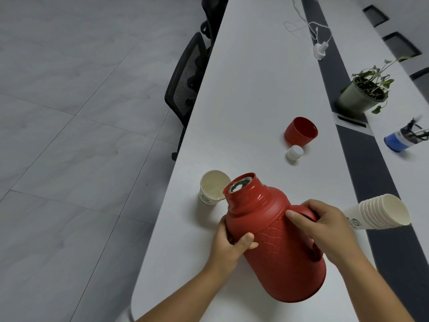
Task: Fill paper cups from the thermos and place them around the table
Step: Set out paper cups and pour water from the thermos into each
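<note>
Pouring into the first cup

Thermos [276, 240] tilted, open mouth over paper cup [212, 188] near the surface [250, 94] edge. Left hand [228, 244] fingers wrap its body; right hand [325, 226] grips the handle. Next, likely: tip further, steadily.

Potted plant [364, 94], charger [320, 50], mesh chair [185, 82], pen holder [402, 140].

Office meeting room, long white conference table [255, 94] with dark cable strip [362, 159], mesh office chairs [188, 80] tucked in, potted plant [364, 94], grey tiled floor [69, 112]
</note>
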### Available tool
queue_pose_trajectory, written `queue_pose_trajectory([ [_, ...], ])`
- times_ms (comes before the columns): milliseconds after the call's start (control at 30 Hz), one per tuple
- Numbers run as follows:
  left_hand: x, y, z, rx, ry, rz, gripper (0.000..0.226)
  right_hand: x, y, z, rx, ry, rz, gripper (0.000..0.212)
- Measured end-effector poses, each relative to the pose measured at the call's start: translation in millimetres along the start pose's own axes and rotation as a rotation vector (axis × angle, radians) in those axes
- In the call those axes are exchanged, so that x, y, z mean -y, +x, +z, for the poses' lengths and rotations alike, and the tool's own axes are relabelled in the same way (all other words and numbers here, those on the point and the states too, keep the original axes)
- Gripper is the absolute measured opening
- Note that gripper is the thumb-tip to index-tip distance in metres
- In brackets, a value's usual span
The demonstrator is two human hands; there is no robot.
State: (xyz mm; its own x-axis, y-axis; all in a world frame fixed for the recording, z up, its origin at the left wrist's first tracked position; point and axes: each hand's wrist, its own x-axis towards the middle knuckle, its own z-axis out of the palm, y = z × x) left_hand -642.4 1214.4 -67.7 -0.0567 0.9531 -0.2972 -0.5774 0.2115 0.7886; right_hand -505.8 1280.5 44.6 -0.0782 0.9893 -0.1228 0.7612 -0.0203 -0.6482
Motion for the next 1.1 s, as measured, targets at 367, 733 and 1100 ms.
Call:
queue_pose_trajectory([
  [367,-0.6,-1.4,-0.3,0.006,-0.002,-0.01,0.1,-2.6,0.1,0.4,0.0,0.01,0.0,0.022],
  [733,-2.8,-1.4,-1.5,-0.011,0.023,-0.011,0.098,-1.3,-0.3,-0.3,0.011,0.026,-0.007,0.022],
  [1100,-19.4,-1.3,2.4,0.039,0.094,0.025,0.1,-9.4,-2.3,-3.6,-0.002,0.16,0.06,0.017],
])
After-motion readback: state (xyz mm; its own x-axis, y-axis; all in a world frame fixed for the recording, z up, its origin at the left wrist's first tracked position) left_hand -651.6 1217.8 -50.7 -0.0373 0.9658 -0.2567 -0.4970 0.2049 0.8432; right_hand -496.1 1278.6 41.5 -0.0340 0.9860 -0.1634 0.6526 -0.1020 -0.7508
